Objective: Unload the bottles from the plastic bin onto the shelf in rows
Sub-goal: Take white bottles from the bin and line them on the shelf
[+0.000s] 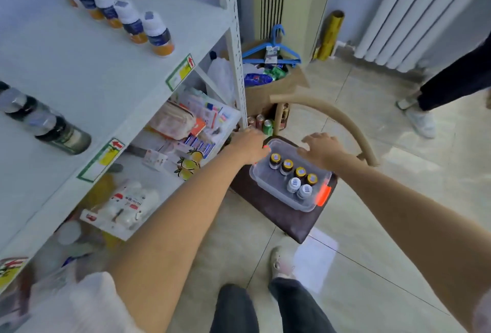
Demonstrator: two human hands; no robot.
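A clear plastic bin (281, 195) with an orange latch (323, 195) sits on a dark chair seat (281, 219). Inside stand several dark bottles with gold caps (287, 166) and two white-capped bottles (294, 184). My left hand (249, 146) grips the bin's far left end, fingers curled over the rim beside a second orange latch. My right hand (322, 149) hovers at the far right rim with fingers spread, holding nothing. On the white shelf (106, 66) a row of white-capped bottles (130, 21) stands at the top, and dark bottles (61, 133) stand at the left edge.
The chair's curved tan backrest (345, 120) arcs behind the bin. A cardboard box (265, 93) with blue hangers stands by the shelf post. Lower shelves hold packaged goods. Another person's leg (451, 80) is at right, near a radiator (414, 13).
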